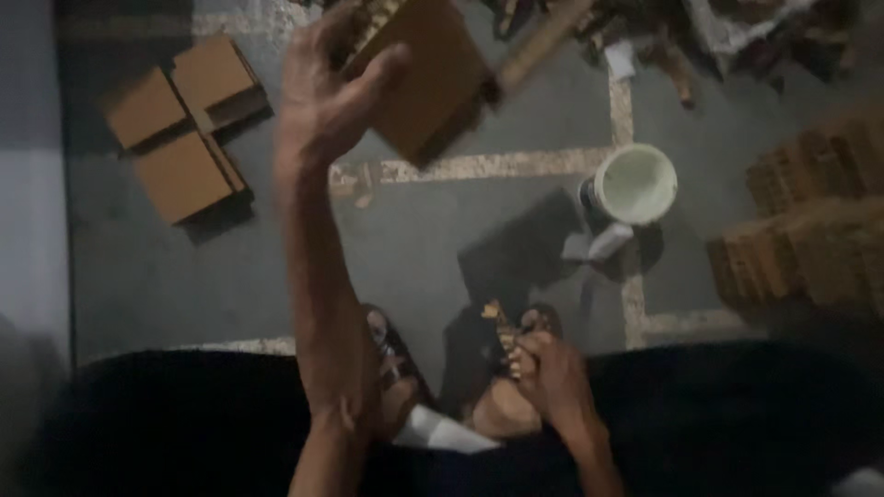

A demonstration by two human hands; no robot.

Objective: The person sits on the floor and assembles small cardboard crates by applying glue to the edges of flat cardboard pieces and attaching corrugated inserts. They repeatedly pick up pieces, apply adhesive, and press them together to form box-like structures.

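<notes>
A seated person is reaching the left hand (pixel 324 87) far out over the grey floor (pixel 405 248), fingers curled tight around one edge of a flat brown block (pixel 431 78), which is hanging tilted in the air well above the ground, its corner pointing down. Close in by the lap, the right hand (pixel 552 373) is closing around a small, pale, ridged piece (pixel 505 342), pinching it between thumb and fingers just above the person's sandalled feet (pixel 391 354); what the piece is cannot be made out in the dim light.

Off to the left of the raised arm, three more brown blocks (pixel 184 129) are lying flat on the floor, touching one another in a loose cluster. To the right, a white bucket (pixel 635 184) is standing upright near a pale line set into the floor, and beyond it stacked reddish bricks (pixel 810 230) are filling the right edge of the scene. A heap of scrap wood and debris (pixel 700 37) is crowding the far end, blurred and hard to sort out.
</notes>
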